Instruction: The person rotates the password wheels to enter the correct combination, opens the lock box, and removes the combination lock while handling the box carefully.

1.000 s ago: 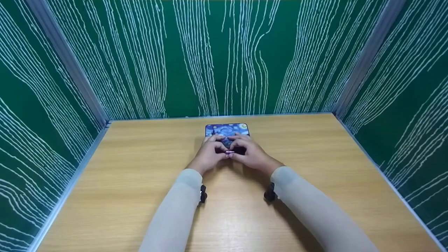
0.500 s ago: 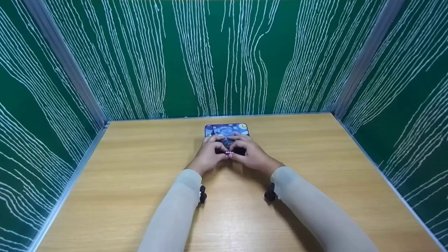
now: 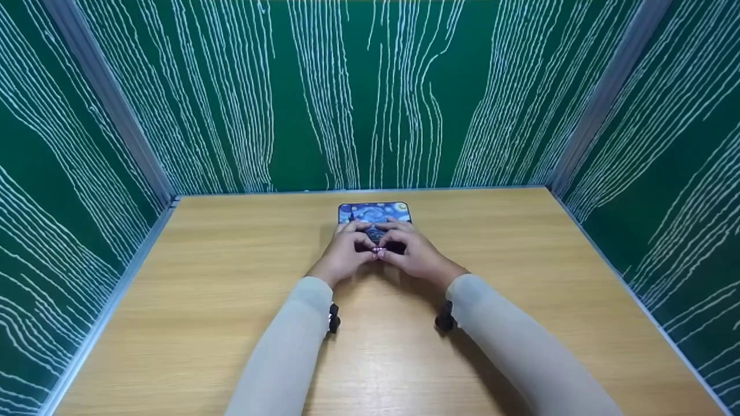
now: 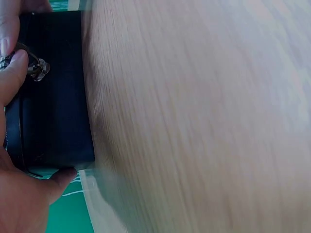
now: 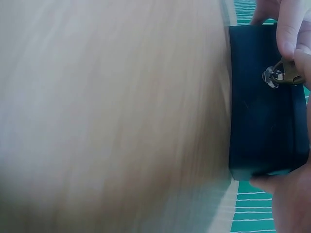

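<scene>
A box with a blue starry-night picture on its lid stands near the back of the table. Its dark front carries a metal hasp with a small brass-coloured padlock hooked through it. My left hand pinches the padlock between thumb and forefinger, its other fingers against the lid and side. From the other side, my right hand also pinches the lock, with fingers spread on the box. A row of light, bead-like segments on the lock shows between the fingertips in the head view. The fingers hide much of the lock.
The wooden table stretches around the box on all sides. Green panels with white wavy lines enclose it at the back and both sides, joined by grey metal posts. Small black devices sit at both wrists.
</scene>
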### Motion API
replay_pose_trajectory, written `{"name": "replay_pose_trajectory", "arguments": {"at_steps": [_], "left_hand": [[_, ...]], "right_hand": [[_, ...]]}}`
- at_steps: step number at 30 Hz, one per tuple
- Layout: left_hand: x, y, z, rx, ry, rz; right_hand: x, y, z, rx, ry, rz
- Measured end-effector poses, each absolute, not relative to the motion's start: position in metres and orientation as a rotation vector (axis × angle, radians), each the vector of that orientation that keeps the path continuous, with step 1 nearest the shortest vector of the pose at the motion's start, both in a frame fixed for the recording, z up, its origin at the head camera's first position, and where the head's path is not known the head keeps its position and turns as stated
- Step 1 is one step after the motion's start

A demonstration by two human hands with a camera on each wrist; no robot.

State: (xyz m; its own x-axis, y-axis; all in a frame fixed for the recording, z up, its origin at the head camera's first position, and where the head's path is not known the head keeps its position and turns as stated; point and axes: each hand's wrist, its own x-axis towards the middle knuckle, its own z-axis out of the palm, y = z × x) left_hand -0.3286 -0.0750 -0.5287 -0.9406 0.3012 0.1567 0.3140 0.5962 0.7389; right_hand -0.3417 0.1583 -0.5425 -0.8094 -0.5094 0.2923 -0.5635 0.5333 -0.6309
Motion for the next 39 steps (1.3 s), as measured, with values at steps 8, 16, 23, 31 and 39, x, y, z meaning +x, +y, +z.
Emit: {"name": "replay_pose_trajectory", "arguments": {"at_steps": [8,16,23,31,39], "left_hand": [[-0.3306,-0.0758,-0.5299,-0.518,-2.799,-1.313],[-0.3291,-0.0762,-0.529,-0.512,-2.802,-1.329],[-0.3291,-0.0751,-0.5291,-0.504,-2.809,-1.328],[-0.3303,-0.0752,-0.5313,-0.517,-2.802,-1.301],[-0.3296,-0.0748,-0.53,-0.509,-2.815,-1.292]], "right_hand": [[-0.3411,0.158,-0.5419,0.919,-2.696,1.176],[-0.3406,0.1569,-0.5406,0.905,-2.727,1.168],[-0.3397,0.1576,-0.5407,0.905,-2.752,1.132],[-0.3402,0.1586,-0.5422,0.939,-2.721,1.098],[-0.3412,0.1597,-0.5418,0.919,-2.74,1.126]]}}
